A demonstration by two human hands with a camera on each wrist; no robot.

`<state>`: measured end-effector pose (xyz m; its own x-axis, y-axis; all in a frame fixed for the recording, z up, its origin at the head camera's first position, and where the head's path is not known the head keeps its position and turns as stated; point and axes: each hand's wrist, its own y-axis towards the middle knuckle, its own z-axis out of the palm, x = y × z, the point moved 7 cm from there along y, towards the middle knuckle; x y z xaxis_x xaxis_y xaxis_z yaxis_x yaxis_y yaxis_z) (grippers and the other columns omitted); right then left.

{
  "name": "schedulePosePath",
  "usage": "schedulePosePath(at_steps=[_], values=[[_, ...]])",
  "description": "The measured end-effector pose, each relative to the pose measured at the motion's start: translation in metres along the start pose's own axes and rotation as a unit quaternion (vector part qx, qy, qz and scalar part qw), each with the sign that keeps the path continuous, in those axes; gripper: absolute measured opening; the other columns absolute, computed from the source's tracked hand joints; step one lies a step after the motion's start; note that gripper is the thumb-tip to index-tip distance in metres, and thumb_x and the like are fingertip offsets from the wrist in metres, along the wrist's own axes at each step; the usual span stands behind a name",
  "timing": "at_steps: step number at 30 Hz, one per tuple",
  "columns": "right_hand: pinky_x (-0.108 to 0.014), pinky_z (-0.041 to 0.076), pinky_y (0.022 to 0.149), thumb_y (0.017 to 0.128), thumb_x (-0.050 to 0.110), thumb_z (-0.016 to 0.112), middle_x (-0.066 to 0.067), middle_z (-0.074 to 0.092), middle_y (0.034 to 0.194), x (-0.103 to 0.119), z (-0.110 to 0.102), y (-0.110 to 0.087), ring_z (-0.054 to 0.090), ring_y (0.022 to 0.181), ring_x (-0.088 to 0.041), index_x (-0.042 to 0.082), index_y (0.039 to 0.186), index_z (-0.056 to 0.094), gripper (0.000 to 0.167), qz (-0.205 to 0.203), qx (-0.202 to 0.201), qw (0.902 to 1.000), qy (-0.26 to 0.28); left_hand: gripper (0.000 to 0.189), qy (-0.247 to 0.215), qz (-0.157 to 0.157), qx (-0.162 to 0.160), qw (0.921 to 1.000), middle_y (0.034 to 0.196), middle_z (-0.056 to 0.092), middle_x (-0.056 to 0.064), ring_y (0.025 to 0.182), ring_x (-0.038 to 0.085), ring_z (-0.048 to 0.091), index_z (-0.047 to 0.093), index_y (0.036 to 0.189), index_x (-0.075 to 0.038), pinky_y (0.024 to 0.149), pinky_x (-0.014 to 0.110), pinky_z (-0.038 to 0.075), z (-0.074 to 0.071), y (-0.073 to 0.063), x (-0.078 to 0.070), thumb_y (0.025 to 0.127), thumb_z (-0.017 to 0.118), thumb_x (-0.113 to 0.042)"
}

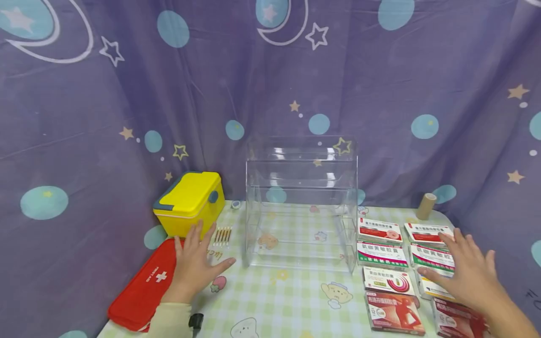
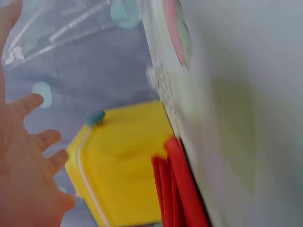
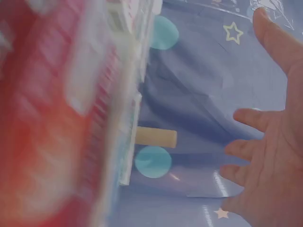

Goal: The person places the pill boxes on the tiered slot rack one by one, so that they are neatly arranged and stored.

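Two columns of flat cardboard medicine boxes (image 1: 382,256), white with coloured bands or mostly red, lie right of the clear plastic tiered rack (image 1: 301,188), near the spread right hand (image 1: 471,270). Left of the rack, the spread left hand (image 1: 192,270) is beside a red pouch (image 1: 141,293).

A purple fabric curtain (image 1: 380,75), printed with pale blue ovals (image 1: 173,29) and tan stars (image 1: 515,177), is hanging in folds, while a green-and-white checked tablecloth (image 1: 291,300) is spreading below it, showing a pink strawberry (image 1: 218,284) and a cream cartoon animal (image 1: 336,295).
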<state>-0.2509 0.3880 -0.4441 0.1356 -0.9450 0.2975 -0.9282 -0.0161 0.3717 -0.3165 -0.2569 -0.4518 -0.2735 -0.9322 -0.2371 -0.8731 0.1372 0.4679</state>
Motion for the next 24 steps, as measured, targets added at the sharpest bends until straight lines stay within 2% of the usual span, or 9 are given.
schedulePosePath(at_steps=[3,5,9,11,13,18,24], values=[[-0.083,-0.011,0.106,0.085,0.052,0.084,-0.042,0.012,0.163,-0.009,-0.005,0.011,0.01,0.146,-0.067,-0.006,0.156,0.031,0.106,-0.013,0.017,0.9995,0.025,0.113,-0.06,-0.002,0.026,0.9979,0.17,0.02,0.02,0.153,0.046,0.021,0.028,0.167,-0.023,0.115,0.078,0.005,0.006,0.002,-0.007,0.079,0.078,-0.073],[-0.083,-0.009,0.107,0.088,0.047,0.082,-0.044,0.013,0.161,-0.019,-0.005,0.022,0.01,0.145,-0.068,-0.007,0.157,0.029,0.102,-0.011,0.045,0.9975,0.054,0.111,-0.105,-0.008,0.041,0.9936,0.17,0.023,0.02,0.152,0.046,0.025,0.028,0.167,-0.022,0.115,0.077,0.014,0.013,0.004,-0.009,0.081,0.081,-0.066],[-0.087,0.018,0.102,0.093,0.044,0.079,-0.048,0.02,0.154,-0.043,-0.002,0.044,0.022,0.136,-0.072,-0.011,0.156,0.027,0.098,0.014,0.112,0.9894,0.092,0.1,-0.202,-0.039,0.08,0.9753,0.168,0.028,0.019,0.153,0.044,0.027,0.031,0.165,-0.014,0.116,0.069,0.026,0.028,0.006,-0.012,0.087,0.083,-0.053],[-0.085,0.03,0.096,0.095,0.044,0.077,-0.05,0.027,0.148,-0.054,0.0,0.054,0.03,0.13,-0.072,-0.013,0.154,0.028,0.096,0.031,0.136,0.9851,0.1,0.094,-0.247,-0.06,0.103,0.9616,0.167,0.032,0.017,0.152,0.041,0.031,0.033,0.163,-0.012,0.116,0.064,0.031,0.037,0.007,-0.014,0.09,0.082,-0.047],[-0.081,0.038,0.091,0.096,0.043,0.077,-0.049,0.034,0.144,-0.065,0.002,0.063,0.037,0.126,-0.07,-0.013,0.153,0.031,0.092,0.037,0.148,0.9831,0.102,0.088,-0.298,-0.082,0.125,0.9427,0.166,0.034,0.017,0.15,0.042,0.036,0.035,0.162,-0.012,0.115,0.063,0.034,0.046,0.008,-0.017,0.093,0.081,-0.042],[-0.074,0.046,0.09,0.099,0.039,0.073,-0.049,0.04,0.141,-0.096,0.013,0.084,0.046,0.123,-0.068,-0.016,0.146,0.04,0.08,0.047,0.159,0.9798,0.112,0.074,-0.389,-0.114,0.163,0.8993,0.159,0.045,0.015,0.138,0.039,0.051,0.041,0.159,-0.013,0.108,0.056,0.046,0.065,0.009,-0.02,0.097,0.079,-0.028],[-0.071,0.048,0.086,0.101,0.042,0.07,-0.049,0.037,0.141,-0.134,0.027,0.097,0.048,0.12,-0.066,-0.017,0.145,0.041,0.079,0.102,0.185,0.97,0.121,0.059,-0.462,-0.116,0.178,0.861,0.146,0.056,0.02,0.125,0.036,0.062,0.051,0.151,-0.009,0.098,0.044,0.055,0.081,0.008,-0.022,0.098,0.077,-0.019]])
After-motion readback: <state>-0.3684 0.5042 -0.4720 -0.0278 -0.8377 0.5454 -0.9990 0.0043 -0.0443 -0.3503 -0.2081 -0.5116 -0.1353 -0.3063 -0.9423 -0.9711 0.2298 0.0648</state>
